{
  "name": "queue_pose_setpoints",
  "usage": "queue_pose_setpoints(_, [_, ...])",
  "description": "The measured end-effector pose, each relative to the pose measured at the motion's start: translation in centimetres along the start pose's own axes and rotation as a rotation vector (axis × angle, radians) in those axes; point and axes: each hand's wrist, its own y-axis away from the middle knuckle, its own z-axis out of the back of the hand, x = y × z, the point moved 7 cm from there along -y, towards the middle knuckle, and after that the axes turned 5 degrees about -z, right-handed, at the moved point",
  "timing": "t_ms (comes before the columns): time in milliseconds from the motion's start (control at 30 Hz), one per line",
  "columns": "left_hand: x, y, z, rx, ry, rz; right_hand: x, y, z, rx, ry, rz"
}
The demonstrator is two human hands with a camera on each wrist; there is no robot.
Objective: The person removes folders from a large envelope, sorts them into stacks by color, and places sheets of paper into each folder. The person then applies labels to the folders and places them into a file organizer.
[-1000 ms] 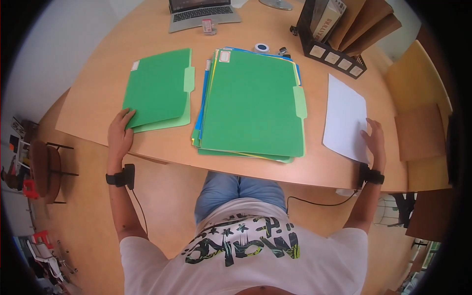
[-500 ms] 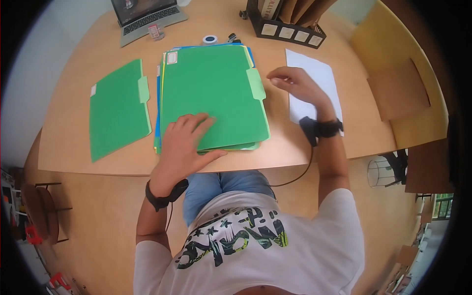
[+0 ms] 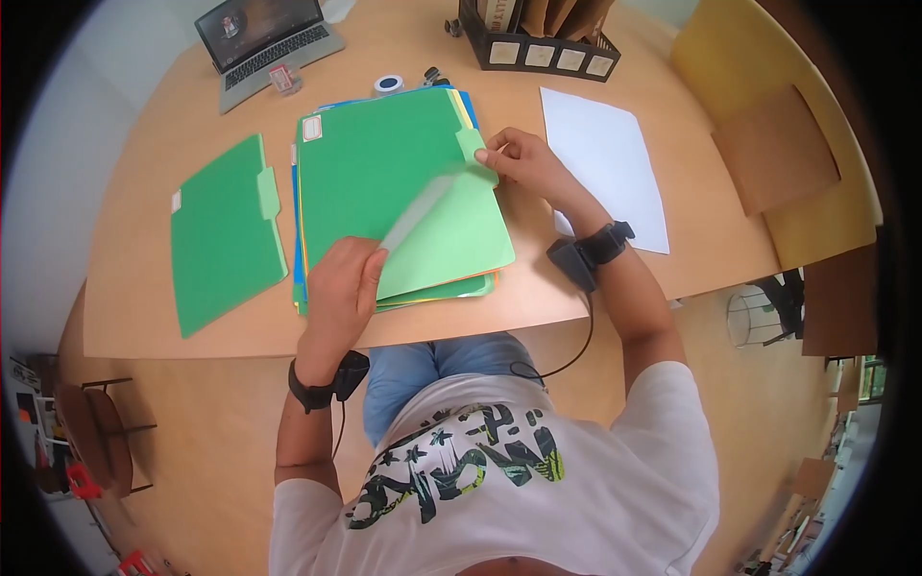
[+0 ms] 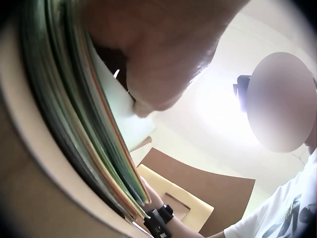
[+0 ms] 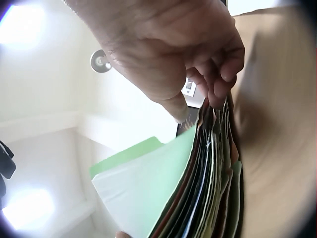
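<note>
A stack of folders [image 3: 296,226], green on top with blue and yellow ones below, lies before me. My left hand [image 3: 338,288] pinches the lower part of the top green folder [image 3: 384,158], whose cover bends up and bares a light green inner side [image 5: 163,168]. At the right edge, my right hand [image 3: 531,168] has its thumb and curled fingers at the light green tab [image 3: 471,146]. In the left wrist view, the left hand [image 4: 163,54] is close above the stacked edges. The right wrist view shows the right hand [image 5: 168,49] at the stack's edge.
Another green folder [image 3: 226,235] lies to the left, a white sheet [image 3: 610,163] to the right. A laptop [image 3: 279,43], a small red-and-white box [image 3: 281,79], a white tape roll [image 3: 388,84] and a black file holder [image 3: 547,56] stand at the back.
The left hand has moved right from the left folder to the stack, bending up its top cover. The right hand has left the white sheet for the tab. The camera view has shifted.
</note>
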Motion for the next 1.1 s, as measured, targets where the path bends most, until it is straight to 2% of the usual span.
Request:
queue_pose_setpoints(133, [0.6, 2.0, 3.0, -0.352, -0.111, 0.017, -0.5, -0.6, -0.6, -0.019, 0.04, 0.09])
queue_pose_setpoints(167, [1.5, 3.2, 3.8, -0.457, -0.138, 0.073, -0.5, -0.7, -0.5, -0.023, 0.037, 0.083])
queue_pose_setpoints(267, [3.2, 5.0, 5.9, -0.836, 0.254, 0.156, -0.2, -0.5, -0.4, -0.07, 0.078, 0.105])
queue_pose_setpoints(300, [3.3, 5.0, 6.3, -0.896, 0.348, 0.169, 0.4, -0.2, -0.3, -0.109, 0.122, 0.139])
queue_pose_setpoints(333, [3.4, 5.2, 6.6, -0.904, 0.379, 0.163, 1.0, 0.0, -0.2, -0.148, 0.167, 0.173])
queue_pose_setpoints(433, [3.7, 5.6, 7.5, -0.929, 0.452, 0.165, 1.2, -0.4, -0.8, -0.092, 0.294, 0.114])
queue_pose_setpoints(500, [3.3, 5.2, 7.5, -0.949, 0.478, 0.199, 2.9, 0.3, -0.5, -0.305, 0.491, 0.322])
queue_pose_setpoints(533, [3.2, 5.0, 7.5, -0.908, 0.471, 0.165, 4.3, 1.2, -0.8, -0.415, 0.587, 0.425])
queue_pose_setpoints(567, [3.3, 5.0, 7.2, -0.866, 0.467, 0.135, 5.0, 1.3, -1.0, -0.374, 0.53, 0.402])
queue_pose_setpoints(667, [2.5, 4.3, 6.2, -0.742, 0.501, 0.064, 7.1, 1.5, -3.4, 0.109, -0.1, 0.201])
queue_pose_setpoints(767, [1.5, 3.4, 5.2, -0.613, 0.505, 0.023, 9.1, 2.3, -6.0, 0.32, -0.4, 0.068])
queue_pose_setpoints(900, [2.5, 3.3, 3.9, -0.483, 0.582, -0.003, 9.6, 0.7, -7.4, 0.393, -0.544, -0.011])
queue_pose_setpoints(1000, [3.1, 3.7, 4.2, -0.536, 0.589, 0.075, 8.8, 0.0, -7.3, 0.367, -0.57, -0.049])
queue_pose_setpoints(1100, [3.5, 4.3, 4.6, -0.436, 0.402, 0.076, 7.3, -0.5, -6.7, 0.329, -0.648, -0.106])
